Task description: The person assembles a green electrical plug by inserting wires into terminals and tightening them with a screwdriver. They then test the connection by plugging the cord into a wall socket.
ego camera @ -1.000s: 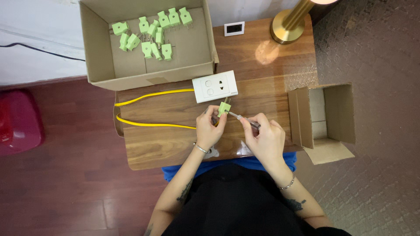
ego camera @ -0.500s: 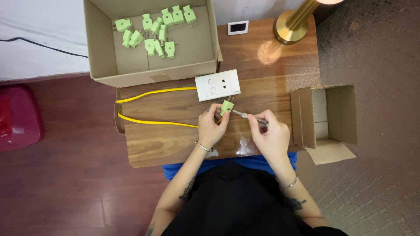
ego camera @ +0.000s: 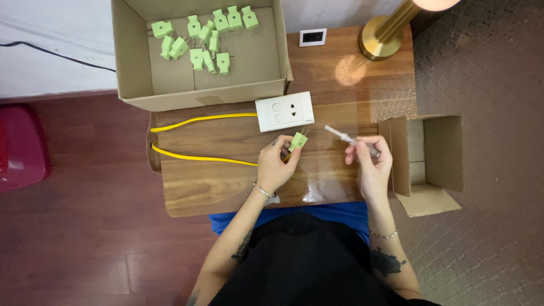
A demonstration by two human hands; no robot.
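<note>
Bystanders around the wooden table

Far beyond the fingers, a large cardboard box [ego camera: 136, 85] holds loose green plugs [ego camera: 207, 37]; beside it lie a small white framed square [ego camera: 313, 37] and a brass lamp base [ego camera: 378, 44]. Right of the fingers stands a small open carton [ego camera: 439, 153]. Well left, a red object [ego camera: 20, 144] sits on the dark wooden floor [ego camera: 85, 249].

Lamp [ego camera: 391, 34] cut off at frame top, 1 o'clock. Red object [ego camera: 20, 144] cropped at 9 o'clock edge. Green plug [ego camera: 297, 140] prongs too small to resolve; lower body gripped within left hand [ego camera: 275, 170].
</note>
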